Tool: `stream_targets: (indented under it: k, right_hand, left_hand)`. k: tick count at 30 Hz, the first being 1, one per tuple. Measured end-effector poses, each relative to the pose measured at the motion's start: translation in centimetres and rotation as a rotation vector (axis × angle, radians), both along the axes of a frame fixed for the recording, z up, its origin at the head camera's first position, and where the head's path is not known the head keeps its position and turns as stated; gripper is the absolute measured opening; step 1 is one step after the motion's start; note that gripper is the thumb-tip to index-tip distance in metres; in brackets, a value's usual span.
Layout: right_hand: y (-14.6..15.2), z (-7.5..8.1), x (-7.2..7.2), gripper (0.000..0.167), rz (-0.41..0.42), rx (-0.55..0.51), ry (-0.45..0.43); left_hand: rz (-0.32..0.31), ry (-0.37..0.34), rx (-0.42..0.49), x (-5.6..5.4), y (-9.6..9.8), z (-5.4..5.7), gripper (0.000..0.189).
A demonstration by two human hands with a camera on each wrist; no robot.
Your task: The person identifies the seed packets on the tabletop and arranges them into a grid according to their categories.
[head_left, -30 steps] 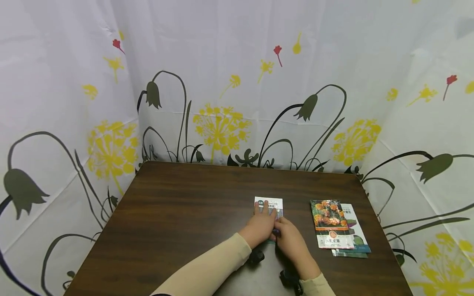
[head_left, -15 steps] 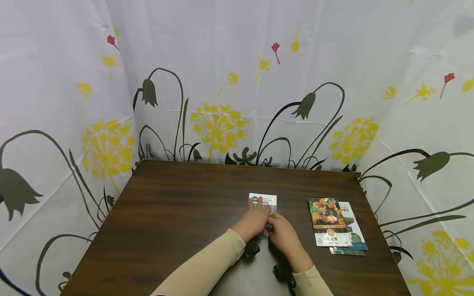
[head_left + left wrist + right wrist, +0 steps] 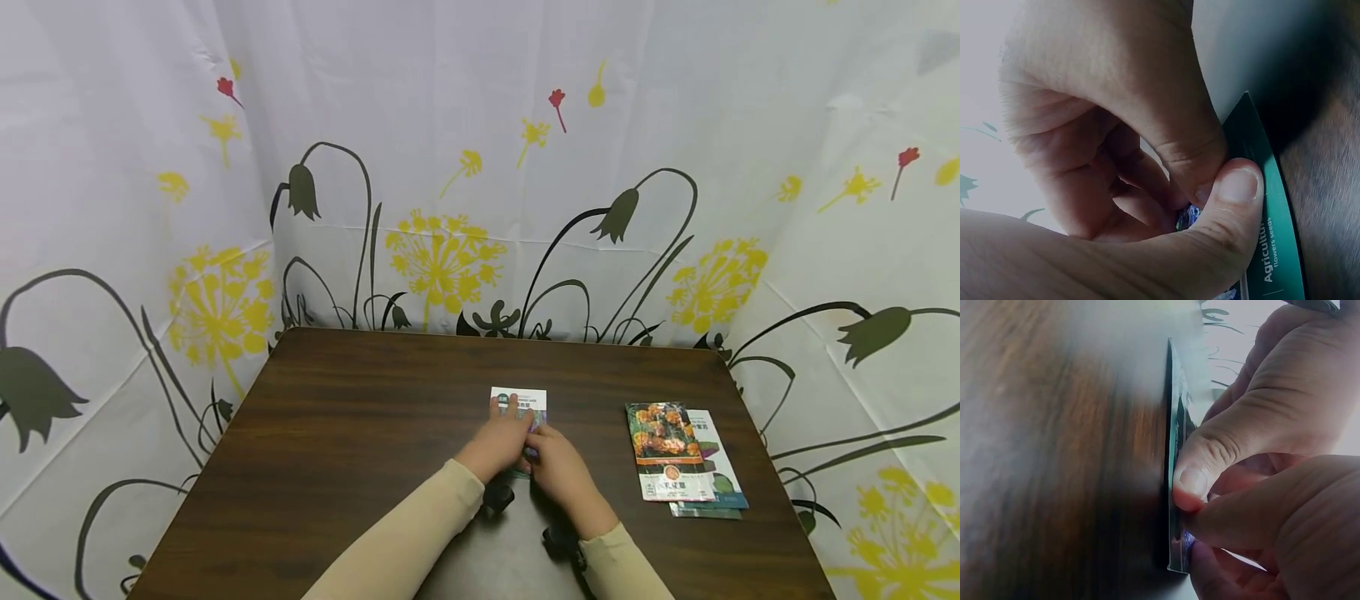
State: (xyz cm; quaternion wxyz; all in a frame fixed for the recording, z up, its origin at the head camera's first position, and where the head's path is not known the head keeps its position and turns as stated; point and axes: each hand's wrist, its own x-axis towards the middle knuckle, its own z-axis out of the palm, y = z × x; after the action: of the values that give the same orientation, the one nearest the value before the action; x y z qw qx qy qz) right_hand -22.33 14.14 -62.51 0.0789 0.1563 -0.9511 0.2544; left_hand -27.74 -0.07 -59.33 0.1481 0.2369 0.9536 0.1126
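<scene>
A seed packet with a white top, purple print and a green lower border lies flat on the brown table. My left hand rests on it, index and middle fingers stretched over its front. In the left wrist view, the left thumb presses the green border. My right hand is at the packet's lower right, fingers curled; its thumb and fingertips pinch at a crinkled purple part, right against the left thumb. Both hands hide the packet's middle.
On the right of the table lies an overlapping stack of seed packets; the top one shows orange flowers, another has a white front. A flower-printed curtain hangs behind the table. Black wrist devices sit below the hands.
Both hands and the packet beneath them have shifted to the left across the table. The stack on the right has stayed put; the view itself shifted slightly.
</scene>
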Motion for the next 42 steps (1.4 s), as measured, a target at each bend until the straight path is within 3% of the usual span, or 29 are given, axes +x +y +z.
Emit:
stream_targets:
  k: [7, 9, 10, 15, 17, 18, 21, 25, 28, 30, 32, 34, 37, 39, 42]
  right_hand:
    - [-0.6, -0.3, -0.8, 0.028, 0.042, -0.012, 0.031]
    - [-0.7, -0.3, -1.0, 0.027, 0.045, -0.011, 0.029]
    - [-0.8, -0.3, -1.2, 0.026, 0.047, -0.010, 0.026]
    - [-1.1, -0.3, -2.1, 0.023, 0.044, -0.018, -0.030]
    - [-1.4, -0.3, -2.5, 0.022, 0.055, -0.020, -0.044]
    - [-1.5, -0.3, -2.7, 0.021, 0.060, -0.017, -0.047]
    - [-2.1, -0.3, -3.3, 0.020, 0.078, 0.000, -0.048]
    - [-2.7, -0.2, -4.0, 0.019, 0.099, -0.015, -0.050]
    - [-3.1, -0.2, -4.4, 0.019, 0.111, -0.027, -0.050]
    - [-3.3, -0.3, -4.8, 0.019, 0.121, -0.025, -0.049]
    - [-3.6, -0.3, -5.1, 0.020, 0.131, -0.030, -0.049]
    - [-3.9, -0.3, -5.4, 0.022, 0.141, -0.041, -0.052]
    - [-4.2, -0.2, -5.8, 0.025, 0.153, -0.065, -0.067]
    - [-4.3, -0.2, -6.1, 0.028, 0.157, -0.075, -0.083]
    - [-4.6, -0.1, -6.5, 0.032, 0.161, -0.087, -0.107]
  left_hand:
    - [-0.012, 0.017, 0.003, -0.6, -1.0, -0.1, 0.108]
    - [-0.009, 0.017, 0.009, -1.0, -1.2, -0.5, 0.109]
    - [-0.009, 0.021, 0.015, -1.4, -1.3, -1.1, 0.110]
    - [-0.047, 0.100, 0.009, -4.3, -1.7, -6.3, 0.118]
    - [-0.062, 0.117, -0.008, -5.2, -2.1, -7.5, 0.119]
    - [-0.069, 0.119, -0.010, -5.4, -2.4, -7.5, 0.120]
    - [-0.065, 0.086, 0.001, -5.1, -3.2, -5.4, 0.115]
    - [-0.052, 0.036, 0.008, -4.1, -3.8, -1.2, 0.109]
    - [-0.055, 0.024, 0.014, -4.4, -4.3, -0.5, 0.109]
    - [-0.051, 0.019, 0.029, -4.8, -4.6, -0.8, 0.109]
    - [-0.050, 0.029, 0.068, -5.6, -5.1, -2.2, 0.111]
    - [-0.034, 0.012, 0.090, -5.8, -5.4, -2.1, 0.111]
    - [-0.016, 0.003, 0.102, -5.9, -5.9, -1.8, 0.110]
    - [0.001, -0.018, 0.085, -5.5, -6.0, -0.4, 0.106]
    - [0.006, -0.018, 0.071, -5.7, -6.2, -0.4, 0.105]
